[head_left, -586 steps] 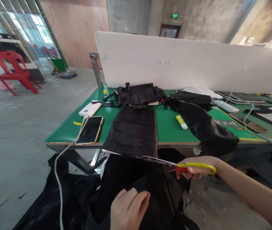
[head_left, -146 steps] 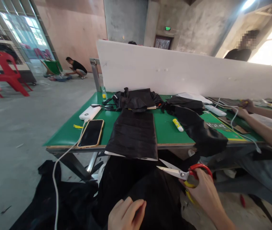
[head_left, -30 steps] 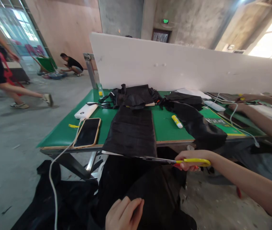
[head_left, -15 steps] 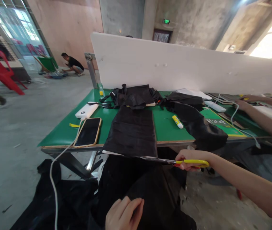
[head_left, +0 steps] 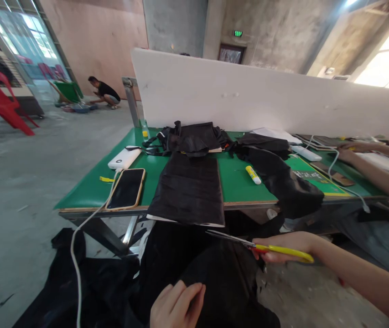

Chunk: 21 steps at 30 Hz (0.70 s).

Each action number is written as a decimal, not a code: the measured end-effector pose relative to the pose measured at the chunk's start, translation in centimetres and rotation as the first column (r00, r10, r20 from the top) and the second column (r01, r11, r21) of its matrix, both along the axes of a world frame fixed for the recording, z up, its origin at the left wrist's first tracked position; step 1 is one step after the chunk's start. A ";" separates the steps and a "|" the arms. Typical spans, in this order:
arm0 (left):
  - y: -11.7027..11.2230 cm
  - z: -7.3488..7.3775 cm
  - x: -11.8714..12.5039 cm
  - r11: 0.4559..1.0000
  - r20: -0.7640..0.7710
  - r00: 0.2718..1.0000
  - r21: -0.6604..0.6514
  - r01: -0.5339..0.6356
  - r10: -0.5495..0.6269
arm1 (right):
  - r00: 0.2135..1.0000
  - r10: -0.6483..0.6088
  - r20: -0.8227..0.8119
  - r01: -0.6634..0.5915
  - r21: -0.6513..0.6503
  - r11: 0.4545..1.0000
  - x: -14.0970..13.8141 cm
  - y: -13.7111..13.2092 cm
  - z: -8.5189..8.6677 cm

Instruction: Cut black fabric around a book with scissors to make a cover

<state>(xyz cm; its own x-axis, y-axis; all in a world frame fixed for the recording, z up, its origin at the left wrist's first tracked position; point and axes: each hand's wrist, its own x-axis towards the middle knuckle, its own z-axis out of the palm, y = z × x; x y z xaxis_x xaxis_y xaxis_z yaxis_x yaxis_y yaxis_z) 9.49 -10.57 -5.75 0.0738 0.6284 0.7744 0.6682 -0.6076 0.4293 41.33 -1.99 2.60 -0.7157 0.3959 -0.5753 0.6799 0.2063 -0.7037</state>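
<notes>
Head view: we find the black-covered booklet (head_left: 189,191) jutting over the worktop's (head_left: 90,189) front edge, right of its near left corner. We judge its upper face already covered; a pale strip along the near end still shows, so that end seems unfinished. The right hand (head_left: 278,241) grasps the scissors (head_left: 253,246); the left hand (head_left: 178,305) is curled, and we cannot tell whether it holds anything. Since half a second ago, the blades have dropped clear of the booklet's near edge.

Scissors (head_left: 254,246), handles yellow and red, point left near a flat black sheet (head_left: 189,189).
</notes>
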 end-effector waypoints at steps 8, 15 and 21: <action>-0.2 -0.8 0.1 1.000 0.023 1.000 0.009 -0.012 0.012 | 0.995 -0.094 -0.020 0.095 0.091 0.991 1.9 1.6 -1.2; 0.0 -0.2 0.0 1.000 0.011 1.000 0.003 -0.005 0.005 | 0.962 -0.267 0.055 0.272 -0.138 0.952 0.4 2.3 -1.1; -0.1 0.2 -0.2 0.999 -0.006 1.000 -0.032 0.005 -0.005 | 0.946 -0.301 0.121 0.315 -0.119 0.942 -0.4 3.0 -0.7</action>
